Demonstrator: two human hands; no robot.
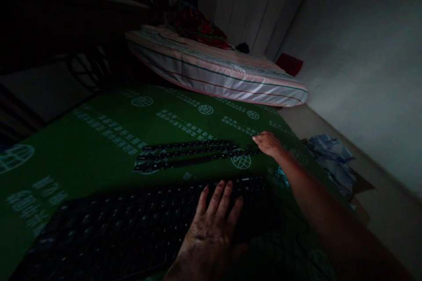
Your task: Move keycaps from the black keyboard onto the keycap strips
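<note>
A black keyboard (108,224) lies across the near side of a green printed board (184,118). My left hand (211,228) rests palm down on the keyboard's right part, its fingers stretched and apart. Beyond the keyboard, small loose black keycaps (184,153) are lined up in several rows. My right hand (268,142) is over the right end of these rows, just above the board. Its fingers are bent and drawn together; whatever may be between them is too small and dark to make out. A thin dark cable (300,219) runs at the keyboard's right.
Behind the board stands a bed with a striped mattress (224,72) and a red patterned cloth (201,28). A dark table (66,4) is at the left. Crumpled plastic bags (331,153) lie on the floor at right, by a pale wall (365,66).
</note>
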